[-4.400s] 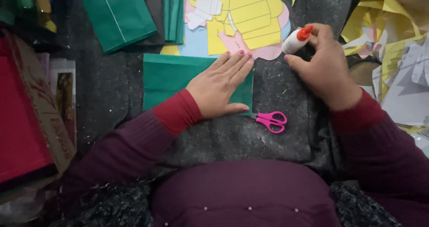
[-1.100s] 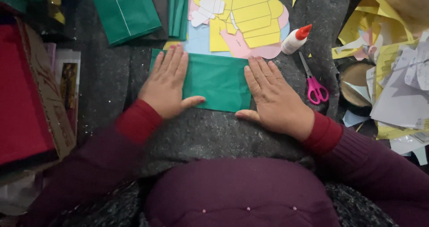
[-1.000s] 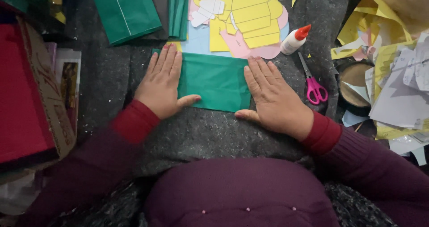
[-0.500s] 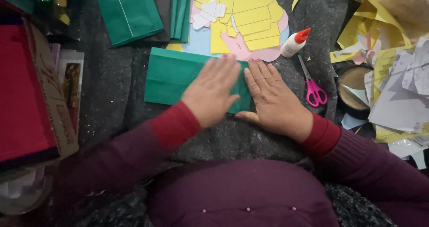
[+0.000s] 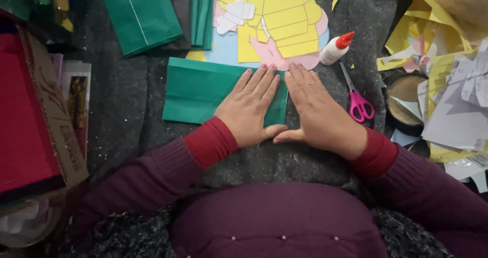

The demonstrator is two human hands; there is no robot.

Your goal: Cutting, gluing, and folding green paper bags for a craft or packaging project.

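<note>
Nearest cam: purple garment w/ small pearl-like studs, dark red cuffs at both wrists, all over a grey felt mat that covers the work surface.

Left hand: flat, fingers together & extended, palm down on the right end of a green paper bag. Not gripping, just pressing. Right hand: also flat & spread, palm down, lying just beside the bag's right edge, mostly on the felt; thumb tips of both hands meet or nearly meet near the bag's lower right corner.

Green paper bag lies flat, long side left-right, centre of mat, directly ahead of the body. Left part uncovered, smooth; right end under the left hand. Judgement: the bag looks folded & formed already, and the right end is being pressed down, prob. a glued flap or crease. Cannot tell if glue is under the hands. Decoration or handles not seen on it, so finishing appears left.

Right of hands: pink-handled scissors, shut, apart from the bag. Glue bottle, white w/ red cap, lying tilted, just beyond them.

Farther: yellow, pink & pale blue paper cut-out sheet; more green bags stacked top left; heap of yellow & white paper scraps right; red box w/ cardboard edge far left
</note>
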